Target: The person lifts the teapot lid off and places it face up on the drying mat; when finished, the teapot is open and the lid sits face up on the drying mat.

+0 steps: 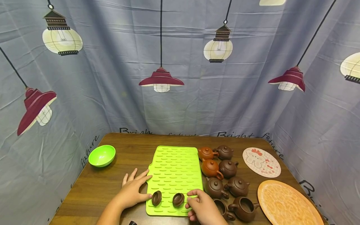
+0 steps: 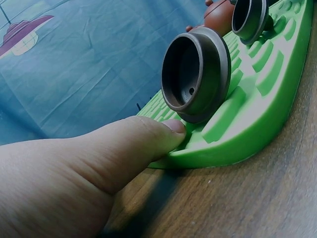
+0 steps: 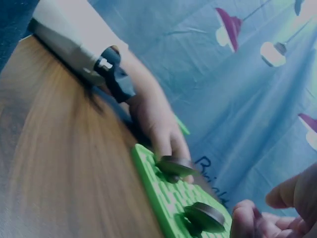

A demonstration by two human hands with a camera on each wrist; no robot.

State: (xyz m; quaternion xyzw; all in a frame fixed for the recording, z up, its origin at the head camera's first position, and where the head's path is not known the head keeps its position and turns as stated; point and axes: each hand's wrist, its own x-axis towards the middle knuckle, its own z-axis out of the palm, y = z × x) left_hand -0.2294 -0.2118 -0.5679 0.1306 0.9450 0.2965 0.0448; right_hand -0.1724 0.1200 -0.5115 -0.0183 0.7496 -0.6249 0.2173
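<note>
Two dark brown teapot lids lie upside down and tilted on the green ridged mat (image 1: pixel 174 175), near its front edge. Beside the left lid (image 1: pixel 156 198) is my left hand (image 1: pixel 133 191), fingers spread along the mat's left edge; its thumb tip (image 2: pixel 171 130) reaches the mat right by the lid's rim. The right lid (image 1: pixel 178 200) sits just left of my right hand (image 1: pixel 203 207). That hand's fingers are loosely bent, with the thumb apart and nothing visibly held. Two lidless brown teapots, one wide-bodied (image 1: pixel 245 208) and one partly hidden (image 1: pixel 220 207), stand right of the right hand.
Several lidded teapots, orange-brown (image 1: pixel 210 168) and dark brown (image 1: pixel 237 186), stand in two columns along the mat's right side. A green bowl (image 1: pixel 102 156) is at the back left. Farther right lie a round cartoon mat (image 1: pixel 261 162) and a round orange mat (image 1: pixel 289 203).
</note>
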